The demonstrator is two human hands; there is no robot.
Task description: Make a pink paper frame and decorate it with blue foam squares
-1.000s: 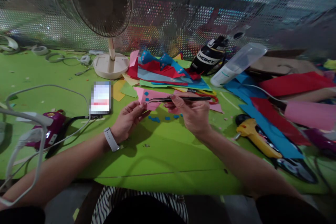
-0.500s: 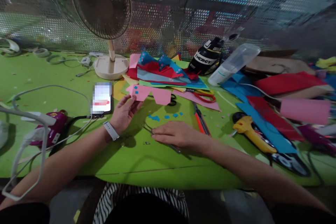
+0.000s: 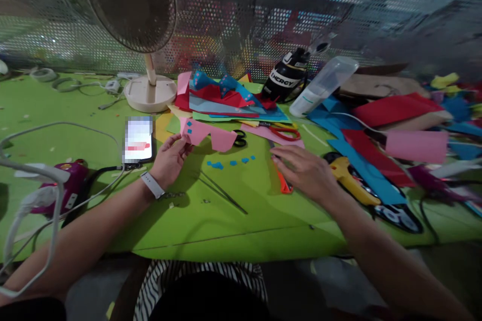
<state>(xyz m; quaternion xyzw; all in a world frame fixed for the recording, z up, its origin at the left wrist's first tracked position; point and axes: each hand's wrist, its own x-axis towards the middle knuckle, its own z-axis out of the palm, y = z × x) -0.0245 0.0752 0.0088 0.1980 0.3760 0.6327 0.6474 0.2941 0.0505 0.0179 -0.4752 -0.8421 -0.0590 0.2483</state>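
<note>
Pinched in my left hand point(image 3: 173, 158) is a pink paper cutout point(image 3: 220, 139) with small blue squares near its left end. My right hand point(image 3: 301, 168) hovers over an orange-handled cutter point(image 3: 285, 184), partly covering it; the fingers are slightly apart and hold nothing visible. Between my hands, metal tweezers point(image 3: 222, 192) lie on the green table point(image 3: 181, 233). Several small blue paper bits point(image 3: 217, 165) are scattered just beyond them. Black-handled scissors point(image 3: 240, 139) lie behind the cutout's right end.
A fan point(image 3: 150, 94) stands at the back left, beyond a lit phone point(image 3: 138, 140). Coloured sheets point(image 3: 226, 105), a black bottle point(image 3: 282, 80) and a clear bottle point(image 3: 320, 88) are at the back. At right lies a yellow glue gun point(image 3: 350, 180).
My right hand has let go of the tweezers and moved right to the orange cutter. The tweezers now lie on the table. My left hand still holds the pink cutout; the view has shifted slightly.
</note>
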